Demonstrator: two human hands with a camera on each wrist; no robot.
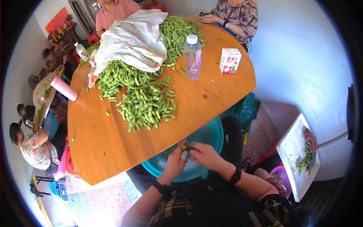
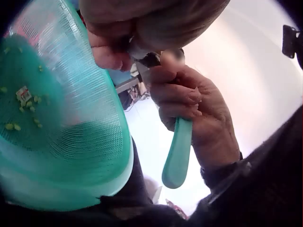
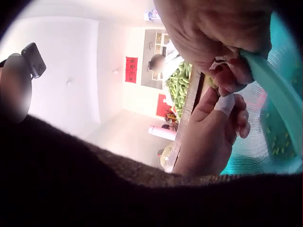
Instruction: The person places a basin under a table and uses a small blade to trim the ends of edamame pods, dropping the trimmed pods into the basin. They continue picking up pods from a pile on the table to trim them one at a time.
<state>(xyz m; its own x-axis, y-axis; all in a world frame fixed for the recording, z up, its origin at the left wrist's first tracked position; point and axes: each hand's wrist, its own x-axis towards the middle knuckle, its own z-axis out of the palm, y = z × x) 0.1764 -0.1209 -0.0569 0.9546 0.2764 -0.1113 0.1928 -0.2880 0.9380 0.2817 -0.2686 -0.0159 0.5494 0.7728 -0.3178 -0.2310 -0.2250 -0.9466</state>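
Note:
My left hand (image 1: pixel 173 163), with a white wrap (image 3: pixel 226 104) on one finger, pinches a small green pod (image 1: pixel 184 146) that its fingertips mostly hide. My right hand (image 1: pixel 207 157) grips what looks like a small knife by its teal handle (image 2: pixel 179 153). Part of its grey blade (image 2: pixel 143 72) shows between the hands in the left wrist view. Both hands meet close together over a teal mesh basket (image 2: pixel 94 161), where several pale green beans (image 2: pixel 31 106) lie. On the wooden table (image 1: pixel 211 102) in front is a large heap of green soybean pods (image 1: pixel 145 104).
A white cloth (image 1: pixel 132 43) covers part of the heap. Beyond it stand a clear bottle (image 1: pixel 193 62), a juice box (image 1: pixel 230 62) and a pink thermos (image 1: pixel 64 89). Two people sit across the table. At right are a white board (image 1: pixel 290 151) and a pink basin (image 1: pixel 288 183).

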